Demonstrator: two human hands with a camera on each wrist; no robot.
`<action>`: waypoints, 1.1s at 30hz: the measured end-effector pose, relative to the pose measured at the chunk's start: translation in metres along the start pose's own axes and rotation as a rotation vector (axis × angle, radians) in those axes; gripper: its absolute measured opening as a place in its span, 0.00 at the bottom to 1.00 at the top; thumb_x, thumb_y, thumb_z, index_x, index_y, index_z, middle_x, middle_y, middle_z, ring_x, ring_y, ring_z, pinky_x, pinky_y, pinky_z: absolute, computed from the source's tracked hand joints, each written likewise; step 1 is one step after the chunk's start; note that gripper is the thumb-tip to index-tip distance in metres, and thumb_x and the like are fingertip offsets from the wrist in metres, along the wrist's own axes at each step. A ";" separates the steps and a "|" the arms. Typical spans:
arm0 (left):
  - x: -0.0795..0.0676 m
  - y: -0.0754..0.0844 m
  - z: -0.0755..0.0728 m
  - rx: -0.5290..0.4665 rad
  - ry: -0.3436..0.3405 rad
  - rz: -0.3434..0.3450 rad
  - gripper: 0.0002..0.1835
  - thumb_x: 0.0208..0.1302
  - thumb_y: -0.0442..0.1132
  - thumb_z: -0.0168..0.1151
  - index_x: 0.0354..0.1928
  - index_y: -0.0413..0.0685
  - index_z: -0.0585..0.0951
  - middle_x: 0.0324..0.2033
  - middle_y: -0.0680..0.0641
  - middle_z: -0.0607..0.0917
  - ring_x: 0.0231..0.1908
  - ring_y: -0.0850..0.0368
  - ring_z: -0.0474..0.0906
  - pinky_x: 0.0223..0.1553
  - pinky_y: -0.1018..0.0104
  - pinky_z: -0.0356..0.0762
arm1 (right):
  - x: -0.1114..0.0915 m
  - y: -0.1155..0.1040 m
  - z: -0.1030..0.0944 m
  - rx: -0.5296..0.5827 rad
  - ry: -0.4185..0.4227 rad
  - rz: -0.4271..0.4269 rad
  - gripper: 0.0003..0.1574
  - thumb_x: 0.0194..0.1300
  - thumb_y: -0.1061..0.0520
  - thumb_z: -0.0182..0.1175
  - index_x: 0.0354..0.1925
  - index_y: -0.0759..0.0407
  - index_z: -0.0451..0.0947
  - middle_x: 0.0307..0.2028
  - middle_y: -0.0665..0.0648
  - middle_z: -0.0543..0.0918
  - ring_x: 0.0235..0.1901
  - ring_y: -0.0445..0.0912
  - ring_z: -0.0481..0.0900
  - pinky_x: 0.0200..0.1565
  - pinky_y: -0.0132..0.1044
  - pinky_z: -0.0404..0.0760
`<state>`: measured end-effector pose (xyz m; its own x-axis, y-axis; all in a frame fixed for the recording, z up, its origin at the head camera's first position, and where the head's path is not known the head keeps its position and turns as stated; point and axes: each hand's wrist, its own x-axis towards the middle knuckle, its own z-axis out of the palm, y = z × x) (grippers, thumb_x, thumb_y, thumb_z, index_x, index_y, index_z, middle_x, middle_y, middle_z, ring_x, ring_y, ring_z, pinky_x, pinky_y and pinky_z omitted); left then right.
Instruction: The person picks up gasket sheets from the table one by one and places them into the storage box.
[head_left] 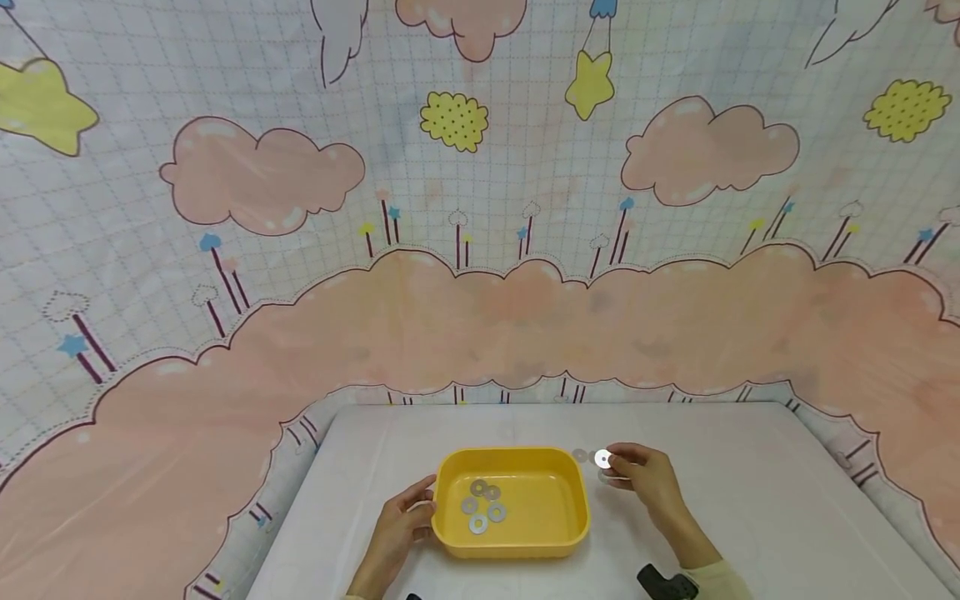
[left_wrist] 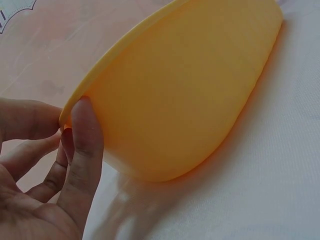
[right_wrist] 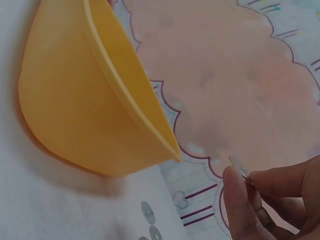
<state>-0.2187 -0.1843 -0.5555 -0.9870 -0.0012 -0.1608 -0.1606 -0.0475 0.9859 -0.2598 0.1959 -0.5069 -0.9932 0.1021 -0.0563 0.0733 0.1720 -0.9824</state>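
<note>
Left hand (head_left: 401, 525) gripping a rounded yellow plastic tray (head_left: 542, 510) at its left side, right hand (head_left: 651, 483) pinching a shiny round metal washer (head_left: 597, 459), just right of the tray, five flat grey washers (head_left: 490, 512) lying inside

Left hand (head_left: 401, 525) grips at lower centre-left, fingers (left_wrist: 30, 119) bent — right hand (head_left: 652, 483) pinches at lower centre-right with thumb (right_wrist: 236, 200) and forefinger (right_wrist: 282, 181).

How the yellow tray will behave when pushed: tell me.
The yellow tray probably slides rather than tips, being wide and low. Its smooth, thin-edged wall suggests light, fairly stiff plastic. The flat rings lying loose inside may shift.
</note>
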 end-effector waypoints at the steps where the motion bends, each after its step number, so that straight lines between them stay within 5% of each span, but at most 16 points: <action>1: 0.000 -0.001 0.000 -0.001 0.000 0.002 0.31 0.58 0.34 0.58 0.66 0.43 0.66 0.45 0.48 0.72 0.33 0.61 0.75 0.32 0.69 0.79 | 0.000 0.000 0.002 0.009 -0.004 -0.002 0.17 0.63 0.62 0.57 0.50 0.69 0.75 0.41 0.61 0.82 0.33 0.46 0.84 0.36 0.33 0.84; 10: -0.001 -0.002 0.000 -0.005 0.004 -0.003 0.31 0.59 0.34 0.58 0.67 0.44 0.65 0.46 0.48 0.72 0.35 0.61 0.75 0.33 0.68 0.80 | -0.001 -0.004 0.022 0.003 -0.017 -0.044 0.15 0.62 0.60 0.58 0.47 0.65 0.77 0.41 0.62 0.81 0.33 0.45 0.84 0.35 0.34 0.84; 33: -0.006 -0.002 0.003 -0.006 0.031 -0.008 0.31 0.57 0.33 0.59 0.65 0.43 0.67 0.43 0.48 0.73 0.34 0.60 0.75 0.33 0.68 0.79 | -0.010 -0.013 0.081 0.124 -0.131 0.025 0.14 0.61 0.67 0.56 0.47 0.71 0.76 0.36 0.63 0.81 0.31 0.46 0.85 0.35 0.35 0.84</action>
<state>-0.2128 -0.1811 -0.5567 -0.9849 -0.0314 -0.1700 -0.1682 -0.0534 0.9843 -0.2578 0.1128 -0.5079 -0.9951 -0.0250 -0.0956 0.0944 0.0481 -0.9944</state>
